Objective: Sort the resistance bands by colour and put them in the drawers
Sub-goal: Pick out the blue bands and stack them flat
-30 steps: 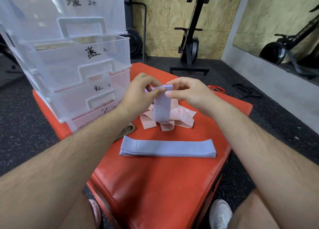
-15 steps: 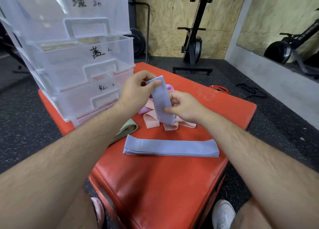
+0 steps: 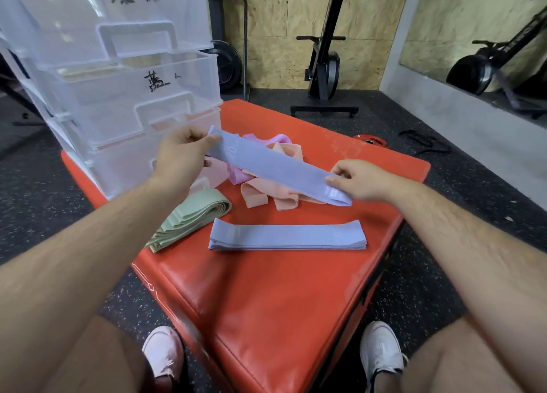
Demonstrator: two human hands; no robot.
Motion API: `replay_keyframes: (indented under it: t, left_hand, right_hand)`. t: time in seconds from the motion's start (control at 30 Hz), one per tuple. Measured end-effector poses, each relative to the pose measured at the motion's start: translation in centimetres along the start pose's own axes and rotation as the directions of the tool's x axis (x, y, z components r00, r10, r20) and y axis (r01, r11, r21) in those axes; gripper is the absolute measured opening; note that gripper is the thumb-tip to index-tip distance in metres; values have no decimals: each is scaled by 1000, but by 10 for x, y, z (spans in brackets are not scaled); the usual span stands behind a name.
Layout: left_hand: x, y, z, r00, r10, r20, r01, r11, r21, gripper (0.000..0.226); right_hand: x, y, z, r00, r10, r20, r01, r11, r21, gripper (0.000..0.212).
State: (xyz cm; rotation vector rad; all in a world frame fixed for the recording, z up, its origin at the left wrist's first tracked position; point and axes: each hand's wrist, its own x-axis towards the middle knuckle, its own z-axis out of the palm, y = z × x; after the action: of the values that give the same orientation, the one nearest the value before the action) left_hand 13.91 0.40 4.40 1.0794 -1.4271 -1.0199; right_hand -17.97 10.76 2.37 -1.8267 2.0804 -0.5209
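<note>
Resistance bands lie part-sorted beside the clear drawer unit [image 3: 124, 96], which stands at 10 o'clock on the red padded box [image 3: 281, 303]. Near the middle of the box is a flat blue stack [image 3: 287, 238], with a green stack [image 3: 189, 218] at its 9 o'clock, fanned out at the near end. One blue band [image 3: 275, 170] is held taut in the air above the loose peach and pink heap [image 3: 254, 197]. The left hand [image 3: 180, 158] pinches its end at 11 o'clock and the right hand [image 3: 358, 179] pinches the other end at 3 o'clock, fingers curled on it.

As I judge the risks:
- **Slipped pinch:** the band could recoil or drop into the heap and get mixed in with the other colours.
- **Skewed landing:** set down crooked, it could knock the blue stack out of line.
- **Green stack:** the fanned end looks ready to slide apart.
- **Drawer labels:** they are handwritten, so a stack could go into the wrong drawer.
</note>
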Motion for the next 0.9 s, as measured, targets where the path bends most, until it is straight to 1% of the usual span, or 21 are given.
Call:
replay_keyframes:
  t: [0.07, 0.13, 0.23, 0.3, 0.37, 0.43, 0.57, 0.67, 0.73, 0.77, 0.83, 0.87, 0.9]
  left_hand:
    - [-6, -9, -6, 997, -66, 30, 62, 990, 124, 13]
    - [-16, -19, -8, 988, -119, 95, 96, 972, 216, 11]
    - [-34, -28, -6, 977, -143, 159, 87, 944, 317, 12]
    - [-41, -38, -8, 971, -132, 200, 36, 906, 421, 19]
    - [-46, -47, -12, 961, -100, 258, -70, 816, 574, 23]
    - [-49, -54, -14, 948, -85, 308, -146, 744, 652, 20]
    - [-56, -61, -10, 936, -80, 344, -209, 658, 724, 21]
    - [-54, -68, -12, 918, -95, 385, -270, 560, 783, 26]
    - [-53, -72, -13, 904, -76, 420, -334, 484, 809, 30]
    - [-52, -74, -13, 900, -43, 433, -369, 453, 812, 32]
    - [-53, -73, -11, 871, 48, 490, -460, 431, 776, 31]
    - [-54, -73, -9, 841, 79, 535, -513, 428, 744, 33]
    - [-56, -73, -7, 805, 88, 587, -562, 430, 707, 39]
  right_hand:
    - [-6, 11, -4, 1000, 16, -21, -15, 1000, 19, 15]
    - [-13, 19, -7, 999, 28, -15, -27, 999, 43, 9]
    - [-24, 26, -7, 998, 34, 59, -37, 998, 49, 13]
    - [-30, 28, -3, 995, 24, 101, -26, 1000, 14, 18]
    - [-34, 28, 2, 988, 27, 153, -26, 1000, -12, 19]
    - [-36, 27, 8, 982, 33, 188, -24, 998, -51, 18]
    - [-36, 26, 19, 975, 45, 217, 1, 978, -210, 16]
    - [-36, 23, 25, 967, 55, 250, 12, 966, -260, 16]
    - [-37, 20, 26, 967, 52, 250, 30, 948, -315, 18]
    - [-36, 20, 27, 968, 49, 247, 44, 933, -356, 20]
    - [-35, 18, 28, 968, 39, 248, 76, 897, -435, 29]
    - [-35, 17, 28, 966, 30, 256, 92, 888, -451, 37]
    - [-36, 15, 29, 962, 10, 273, 113, 896, -430, 45]
